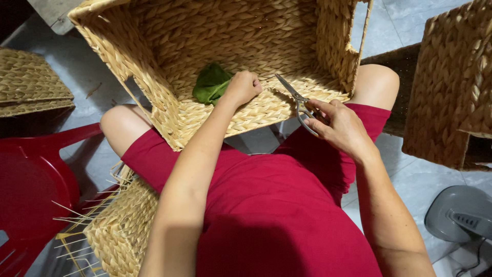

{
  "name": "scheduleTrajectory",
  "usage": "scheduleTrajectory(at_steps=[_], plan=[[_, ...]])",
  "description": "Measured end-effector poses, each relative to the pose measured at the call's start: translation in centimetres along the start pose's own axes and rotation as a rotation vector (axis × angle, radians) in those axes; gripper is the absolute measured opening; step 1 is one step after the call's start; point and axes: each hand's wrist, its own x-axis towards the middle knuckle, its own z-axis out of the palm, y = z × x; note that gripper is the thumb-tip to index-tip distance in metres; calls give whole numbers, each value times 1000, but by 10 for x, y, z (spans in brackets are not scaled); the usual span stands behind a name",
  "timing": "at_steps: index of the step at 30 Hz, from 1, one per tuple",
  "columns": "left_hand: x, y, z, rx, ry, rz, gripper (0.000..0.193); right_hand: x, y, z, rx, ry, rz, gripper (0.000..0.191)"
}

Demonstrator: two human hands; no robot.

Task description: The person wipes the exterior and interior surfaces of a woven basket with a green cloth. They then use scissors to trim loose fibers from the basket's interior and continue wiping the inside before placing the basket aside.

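Observation:
A large woven straw basket [154, 87] lies tipped on my knees, its opening facing me. My left hand [242, 87] reaches inside it, fingers closed, pressed against the woven wall beside a green cloth [211, 82]. My right hand [339, 125] holds a pair of metal scissors [294, 97] by the handles at the basket's near rim, blades pointing up-left toward my left hand. I cannot tell whether my left hand pinches a strand.
An unfinished basket [120, 225] with bare wire stakes stands by my left leg. A red plastic chair [31, 190] is on the left. Another woven basket [451, 87] stands at right, flat woven pieces [31, 82] at far left, a grey fan base [458, 213] at lower right.

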Motion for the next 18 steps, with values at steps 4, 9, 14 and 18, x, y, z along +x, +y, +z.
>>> scheduleTrajectory(at_steps=[4,9,14,18], plan=[[-6,3,5,76,51,18,15,0,0,1,2,-3,25,52],[-14,-2,10,159,185,228,17,0,1,0,7,-9,12,52],[-13,-8,14,100,193,185,18,0,1,0,-1,-14,18,53],[-10,-12,10,51,176,134,17,0,3,-1,-52,-18,0,55]])
